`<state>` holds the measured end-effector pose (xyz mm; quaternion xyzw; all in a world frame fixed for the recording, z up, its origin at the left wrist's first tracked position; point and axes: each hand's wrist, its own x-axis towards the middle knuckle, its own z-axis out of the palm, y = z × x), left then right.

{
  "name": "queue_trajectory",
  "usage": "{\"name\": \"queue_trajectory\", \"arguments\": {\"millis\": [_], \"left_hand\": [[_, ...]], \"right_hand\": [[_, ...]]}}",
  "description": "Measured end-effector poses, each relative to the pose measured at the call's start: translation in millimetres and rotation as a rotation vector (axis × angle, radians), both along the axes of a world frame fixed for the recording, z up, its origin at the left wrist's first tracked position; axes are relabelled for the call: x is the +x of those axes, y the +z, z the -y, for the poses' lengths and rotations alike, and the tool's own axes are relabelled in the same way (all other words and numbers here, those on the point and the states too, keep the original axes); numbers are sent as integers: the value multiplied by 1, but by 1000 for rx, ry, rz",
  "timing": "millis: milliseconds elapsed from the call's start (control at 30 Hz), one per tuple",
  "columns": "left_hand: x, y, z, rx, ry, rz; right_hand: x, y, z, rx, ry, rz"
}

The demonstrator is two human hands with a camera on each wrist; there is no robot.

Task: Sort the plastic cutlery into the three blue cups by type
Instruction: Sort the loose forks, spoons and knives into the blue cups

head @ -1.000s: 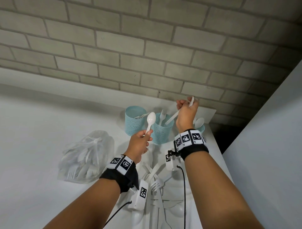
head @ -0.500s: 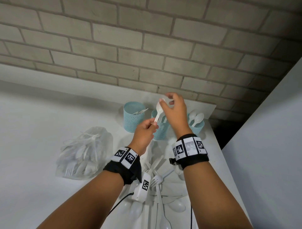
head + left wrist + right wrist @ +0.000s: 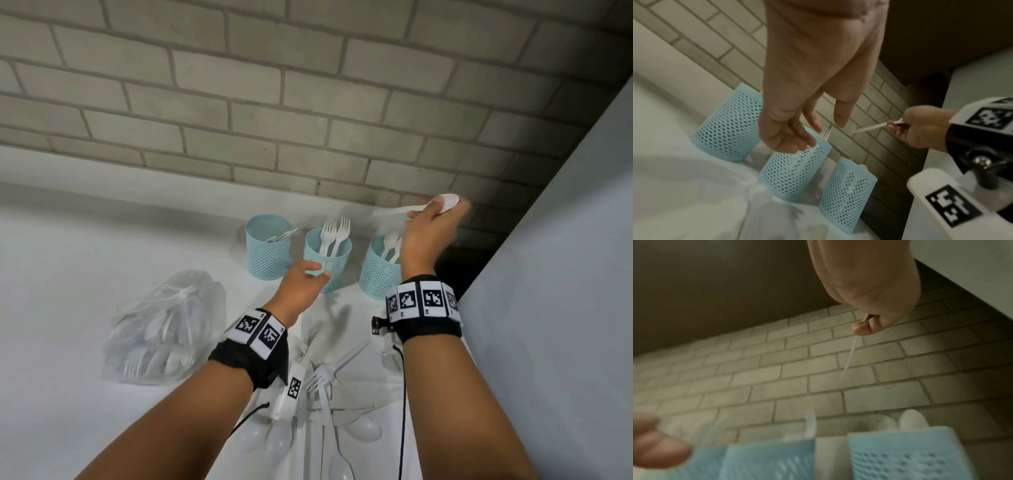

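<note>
Now your right hand point(image 3: 432, 229) is pinching a white spoon point(image 3: 416, 207) above the spoon cup point(image 3: 378, 270) at one o'clock; tip its handle downward first. Your left hand point(image 3: 301, 281) is hovering, fingers relaxed, empty.

From my right wrist camera, my right hand point(image 3: 875, 293) pinches a thin white utensil handle point(image 3: 849, 358) pointing down toward the brick wall point(image 3: 818, 378). Below, two blue mesh cups point(image 3: 906, 456) blur along the bottom edge, spoon bowls point(image 3: 912, 419) poking from the right one. My left hand's fingers point(image 3: 657, 447) show at lower left.
</note>
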<state>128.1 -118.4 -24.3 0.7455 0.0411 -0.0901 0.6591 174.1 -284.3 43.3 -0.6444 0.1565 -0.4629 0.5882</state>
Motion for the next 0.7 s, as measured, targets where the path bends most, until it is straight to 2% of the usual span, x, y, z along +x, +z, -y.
{"name": "queue_trajectory", "arguments": {"millis": [167,333,467,600,633,700], "left_hand": [[-5,-9,-1,219,-145,-65],[-7,-20,-8,515,-302,-148],[-21,-20,-15,840,-449,-151],[-45,-18,-23,1030,-589,-170],[-51,-18,-25,1050,-614,-185],[-62,-20,-28,1078,-668,-207]], "right_hand": [[15,-35,17,-167,14,-276],[13,-50,14,-196,224,-557],[0,-42,10,-292,197,-588],[-23,-26,12,-349,130,-524],[-29,-22,13,-372,164,-584],[-43,-19,17,-476,292,-841]]}}
